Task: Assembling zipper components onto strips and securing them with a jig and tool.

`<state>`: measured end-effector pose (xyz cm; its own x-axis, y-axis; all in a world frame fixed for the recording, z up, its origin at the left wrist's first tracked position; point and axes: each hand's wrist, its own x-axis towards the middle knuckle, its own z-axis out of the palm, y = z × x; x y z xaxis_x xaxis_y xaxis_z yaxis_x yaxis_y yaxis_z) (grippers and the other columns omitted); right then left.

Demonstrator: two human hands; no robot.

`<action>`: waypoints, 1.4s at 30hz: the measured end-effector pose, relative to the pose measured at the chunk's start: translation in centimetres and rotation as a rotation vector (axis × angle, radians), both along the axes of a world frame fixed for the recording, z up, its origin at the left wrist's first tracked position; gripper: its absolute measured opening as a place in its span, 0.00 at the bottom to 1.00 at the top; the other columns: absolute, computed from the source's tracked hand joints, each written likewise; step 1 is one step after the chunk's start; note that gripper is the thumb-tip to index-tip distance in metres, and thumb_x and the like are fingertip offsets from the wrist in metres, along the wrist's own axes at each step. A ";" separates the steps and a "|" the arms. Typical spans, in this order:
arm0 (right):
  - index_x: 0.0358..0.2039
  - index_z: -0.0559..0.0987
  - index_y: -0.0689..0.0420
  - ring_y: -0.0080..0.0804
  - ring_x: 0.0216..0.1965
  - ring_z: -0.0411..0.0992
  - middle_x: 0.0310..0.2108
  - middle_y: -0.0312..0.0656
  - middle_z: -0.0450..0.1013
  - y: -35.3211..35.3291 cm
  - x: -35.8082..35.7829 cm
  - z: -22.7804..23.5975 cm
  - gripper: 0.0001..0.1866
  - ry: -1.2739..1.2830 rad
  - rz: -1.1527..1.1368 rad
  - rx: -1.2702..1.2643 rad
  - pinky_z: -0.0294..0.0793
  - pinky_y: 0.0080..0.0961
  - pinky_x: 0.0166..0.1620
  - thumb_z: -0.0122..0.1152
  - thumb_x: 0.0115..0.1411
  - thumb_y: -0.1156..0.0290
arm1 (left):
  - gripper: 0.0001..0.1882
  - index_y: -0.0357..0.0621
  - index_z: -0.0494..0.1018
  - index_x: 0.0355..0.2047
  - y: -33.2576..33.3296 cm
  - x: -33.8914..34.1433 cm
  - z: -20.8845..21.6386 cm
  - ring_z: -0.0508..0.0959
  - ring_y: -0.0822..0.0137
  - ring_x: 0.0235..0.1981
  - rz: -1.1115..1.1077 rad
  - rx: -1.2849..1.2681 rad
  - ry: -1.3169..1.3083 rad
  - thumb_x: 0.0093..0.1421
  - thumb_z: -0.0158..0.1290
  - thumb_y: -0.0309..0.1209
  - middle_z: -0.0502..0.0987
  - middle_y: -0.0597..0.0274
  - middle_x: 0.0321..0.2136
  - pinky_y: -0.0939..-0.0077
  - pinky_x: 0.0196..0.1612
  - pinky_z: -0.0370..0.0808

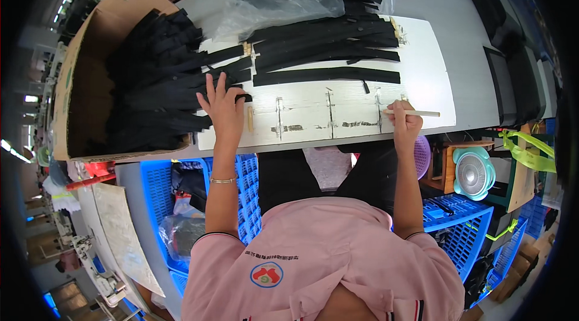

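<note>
In this room, a long grey bench [473, 89] stands with blue crates [244, 200] and a small green fan [473, 173] near it. On its left sits a big brown box [72, 98] full of black strips [151, 80]. Beside that is a white board [425, 74] with dark lines [330, 113], and more strips [325, 74] lie across it. The left hand [226, 107] fans its fingers near the box; I cannot tell if its thumb pinches 1 strip. The right hand [404, 119] pinches a pale stick [425, 113]. I'd keep strips flat and straight, the stick steady.

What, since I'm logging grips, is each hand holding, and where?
Right hand: a pale pencil-like stick, near its left end. Left hand: at a black strip; grip unclear.
</note>
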<state>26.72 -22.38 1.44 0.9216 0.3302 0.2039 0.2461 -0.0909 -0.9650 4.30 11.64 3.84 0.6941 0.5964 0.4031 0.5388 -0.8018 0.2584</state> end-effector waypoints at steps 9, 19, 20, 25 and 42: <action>0.41 0.85 0.65 0.18 0.25 0.69 0.25 0.35 0.76 0.5 0.0 0.0 0.09 -0.015 0.010 0.042 0.68 0.17 0.30 0.60 0.69 0.74 | 0.07 0.44 0.79 0.35 -12.1 6.5 -1.5 0.69 0.49 0.66 -0.356 -0.146 -0.264 0.55 0.64 0.26 0.78 0.56 0.53 0.38 0.71 0.52; 0.58 0.78 0.57 0.40 0.52 0.76 0.50 0.43 0.80 0.7 -4.9 0.3 0.25 -0.753 0.148 -0.492 0.72 0.38 0.55 0.67 0.58 0.75 | 0.25 0.37 0.71 0.60 -19.9 8.0 -1.9 0.65 0.50 0.69 -0.539 -0.291 -0.140 0.64 0.58 0.30 0.71 0.48 0.62 0.43 0.72 0.50; 0.58 0.78 0.56 0.38 0.54 0.75 0.51 0.41 0.79 0.5 -5.0 0.2 0.26 -0.831 0.168 -0.501 0.70 0.40 0.56 0.68 0.57 0.73 | 0.27 0.37 0.69 0.63 -19.8 7.7 -1.7 0.64 0.50 0.70 -0.504 -0.286 -0.140 0.65 0.58 0.32 0.70 0.47 0.63 0.42 0.73 0.48; 0.61 0.75 0.55 0.37 0.59 0.72 0.51 0.39 0.79 -2.9 -3.0 -0.3 0.30 -0.890 0.107 -0.660 0.63 0.44 0.65 0.69 0.57 0.68 | 0.31 0.38 0.66 0.66 -18.0 5.4 -2.0 0.61 0.51 0.72 -0.380 -0.263 -0.065 0.65 0.58 0.36 0.68 0.48 0.66 0.36 0.73 0.39; 0.56 0.81 0.56 0.42 0.52 0.72 0.52 0.43 0.78 -4.5 -0.9 0.1 0.23 -0.868 0.016 -0.628 0.64 0.41 0.63 0.66 0.57 0.79 | 0.33 0.42 0.67 0.67 -11.8 -3.5 -2.1 0.59 0.51 0.73 -0.057 -0.205 0.000 0.65 0.59 0.41 0.67 0.53 0.68 0.29 0.70 0.33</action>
